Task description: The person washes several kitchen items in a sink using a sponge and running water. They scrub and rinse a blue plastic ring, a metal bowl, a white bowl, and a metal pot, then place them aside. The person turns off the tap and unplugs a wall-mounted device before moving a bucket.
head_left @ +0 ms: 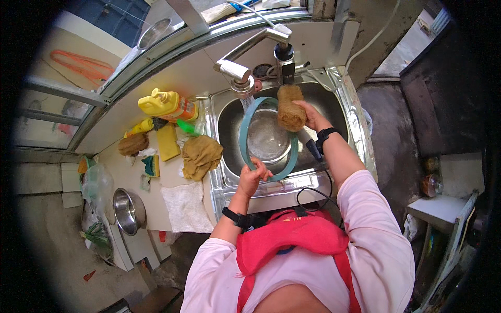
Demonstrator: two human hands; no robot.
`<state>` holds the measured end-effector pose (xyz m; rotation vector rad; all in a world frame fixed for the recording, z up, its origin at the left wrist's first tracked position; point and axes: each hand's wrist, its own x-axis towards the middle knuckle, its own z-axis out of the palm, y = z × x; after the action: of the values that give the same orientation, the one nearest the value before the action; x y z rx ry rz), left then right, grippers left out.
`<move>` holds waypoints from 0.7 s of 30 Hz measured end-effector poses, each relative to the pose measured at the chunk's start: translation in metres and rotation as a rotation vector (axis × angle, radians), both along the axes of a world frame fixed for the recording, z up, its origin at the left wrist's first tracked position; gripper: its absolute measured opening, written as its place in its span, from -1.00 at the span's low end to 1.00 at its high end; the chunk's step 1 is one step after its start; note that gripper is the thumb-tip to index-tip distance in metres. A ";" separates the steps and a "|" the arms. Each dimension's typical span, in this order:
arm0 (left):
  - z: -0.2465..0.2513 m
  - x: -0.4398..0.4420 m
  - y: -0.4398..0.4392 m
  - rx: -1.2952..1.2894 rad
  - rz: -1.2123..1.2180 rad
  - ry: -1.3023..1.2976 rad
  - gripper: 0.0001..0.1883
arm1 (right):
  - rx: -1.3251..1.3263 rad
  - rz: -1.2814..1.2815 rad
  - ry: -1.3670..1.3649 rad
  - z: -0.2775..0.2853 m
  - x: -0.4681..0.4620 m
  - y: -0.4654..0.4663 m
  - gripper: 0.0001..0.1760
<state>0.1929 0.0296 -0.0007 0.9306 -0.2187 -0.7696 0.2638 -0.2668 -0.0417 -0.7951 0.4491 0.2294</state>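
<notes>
My left hand (254, 178) grips the near left edge of a teal, round-rimmed vessel (243, 137), held tilted over the steel sink (229, 156). I cannot tell whether its middle is clear or open; a pale disc shows inside the rim. My right hand (312, 117) is closed around a brown fibrous scrubber, like a loofah (291, 109), at the vessel's far right side. From the textured head of the tap (238, 78), water (246, 103) runs down by the vessel's far left edge. Below my right hand, a grey and black cylindrical thing (311, 146) meets a black cable.
Left of the sink are a yellow detergent bottle (168, 105), a yellow sponge (168, 141), a mustard cloth (201, 156), a green-and-yellow sponge (151, 166) and a white cloth (188, 207). A steel bowl (129, 211) stands at the counter edge. A white hose (368, 43) hangs at right.
</notes>
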 end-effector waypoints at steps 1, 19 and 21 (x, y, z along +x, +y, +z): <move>-0.001 -0.002 0.001 0.169 -0.027 -0.052 -0.85 | 0.004 0.005 -0.047 0.005 0.002 -0.001 -0.55; 0.049 0.072 -0.003 0.471 0.136 0.182 -0.51 | -0.796 0.258 -0.441 0.074 0.013 0.049 -0.34; 0.039 0.075 -0.008 0.216 0.275 0.319 -0.48 | -1.058 0.492 -0.493 0.074 -0.004 0.061 -0.32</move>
<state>0.2675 0.0213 0.0382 1.0009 0.2720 -0.6818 0.2601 -0.2057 0.0319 -1.9490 -0.1520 0.2336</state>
